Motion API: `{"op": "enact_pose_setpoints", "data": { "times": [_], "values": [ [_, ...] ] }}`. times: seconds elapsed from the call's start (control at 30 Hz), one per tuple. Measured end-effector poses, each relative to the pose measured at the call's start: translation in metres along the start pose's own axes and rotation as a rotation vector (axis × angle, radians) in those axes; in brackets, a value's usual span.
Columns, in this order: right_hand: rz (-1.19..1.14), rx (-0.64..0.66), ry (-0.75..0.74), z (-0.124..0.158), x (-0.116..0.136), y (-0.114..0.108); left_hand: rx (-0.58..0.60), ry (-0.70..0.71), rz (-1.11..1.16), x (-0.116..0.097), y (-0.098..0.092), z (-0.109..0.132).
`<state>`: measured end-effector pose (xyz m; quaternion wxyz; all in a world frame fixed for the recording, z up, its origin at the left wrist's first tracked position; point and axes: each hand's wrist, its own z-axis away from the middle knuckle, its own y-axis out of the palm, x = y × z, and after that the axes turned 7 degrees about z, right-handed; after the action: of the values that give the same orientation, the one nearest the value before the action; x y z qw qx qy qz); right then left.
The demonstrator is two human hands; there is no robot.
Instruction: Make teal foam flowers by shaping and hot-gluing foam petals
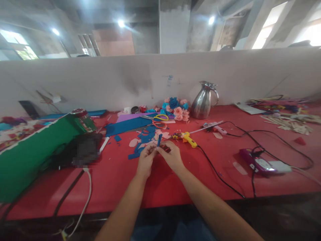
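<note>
Between the fingertips of my left hand and my right hand stands a narrow strip of blue crepe paper. Both hands are closed in a pinch at its lower end, close above the red table. Cut blue scraps and pink scraps lie just beyond my fingers. To the right of my right hand rests a yellow glue gun. Scissors with yellow handles lie farther back on a blue sheet.
A bunch of pink and blue paper flowers sits at the back by a steel jug. On the right are a pink glue gun, trailing black cords and a purple power box. A green box stands left.
</note>
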<state>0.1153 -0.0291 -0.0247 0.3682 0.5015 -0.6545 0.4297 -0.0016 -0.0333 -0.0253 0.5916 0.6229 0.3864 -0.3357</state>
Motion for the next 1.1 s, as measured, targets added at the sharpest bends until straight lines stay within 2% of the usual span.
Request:
{"op": "enact_pose_setpoints", "data": {
  "times": [0.27,0.5,0.73,0.97,1.1],
  "values": [
    [-0.002,0.0,-0.036,0.001,0.0009,-0.0007,0.003,-0.061,0.046,-0.0008,-0.0002,0.0004],
    [0.073,-0.076,-0.103,0.0023,-0.0008,0.0008,0.005,-0.013,-0.011,0.0015,-0.0026,-0.0007],
    [0.075,-0.068,-0.171,0.0055,0.0014,0.0016,0.023,-0.08,0.058,0.0012,-0.0047,-0.0014],
    [0.093,-0.085,-0.143,0.0047,0.0005,0.0013,0.026,-0.108,0.083,0.0002,0.0001,0.0008],
    [0.088,-0.093,-0.132,0.0047,0.0008,0.0005,-0.016,-0.06,0.084,0.0001,-0.0042,-0.0024]
  ]
}}
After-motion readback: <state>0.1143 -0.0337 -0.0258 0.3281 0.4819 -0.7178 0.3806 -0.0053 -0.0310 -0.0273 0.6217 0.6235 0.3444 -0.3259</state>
